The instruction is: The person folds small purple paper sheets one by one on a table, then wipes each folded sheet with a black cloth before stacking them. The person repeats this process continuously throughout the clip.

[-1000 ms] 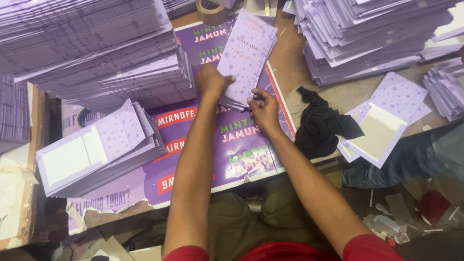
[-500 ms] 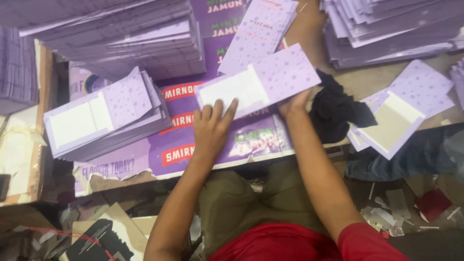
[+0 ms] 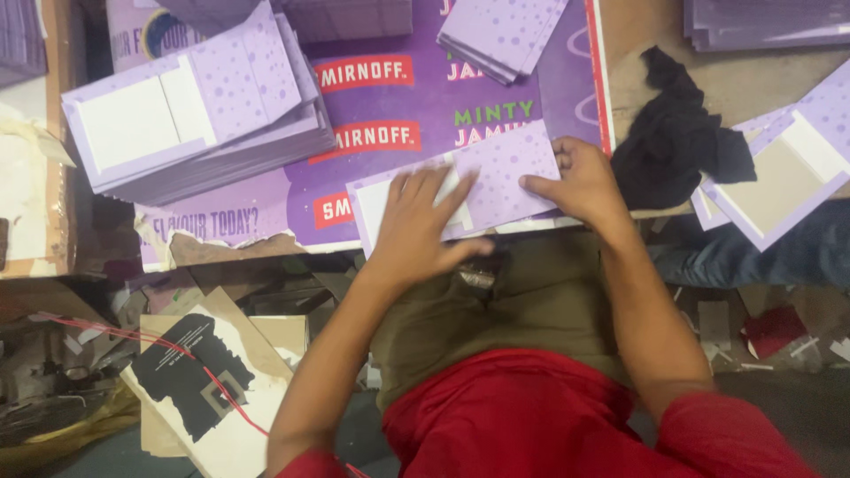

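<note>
From the head view, a lilac dotted card (image 3: pixel 460 190) with a white panel on its left part lies flat near the front edge of the surface (image 3: pixel 708 88), on top of a large purple printed sheet (image 3: pixel 398 97) that covers the middle of that surface. The left hand (image 3: pixel 421 230) rests palm down on the card, fingers spread across the seam between the white panel and the dotted part, a flat press rather than a closed grip. The right hand (image 3: pixel 575 181) lies open on the card's right end, fingertips pinning it. The card looks thin, light and fairly stiff, likely to crease along a fold line and to slide easily on the glossy sheet; taking it by a long edge or a free corner with a light pinch seems the safest hold, since squeezing the middle could bend it. A stack of matching cards (image 3: pixel 195 115) sits towards the left rear corner, a smaller pile (image 3: pixel 505 35) at the rear edge, and a black cloth (image 3: pixel 682 133) lies just right of the sheet. More opened cards (image 3: pixel 788 177) hang over the right edge.
</note>
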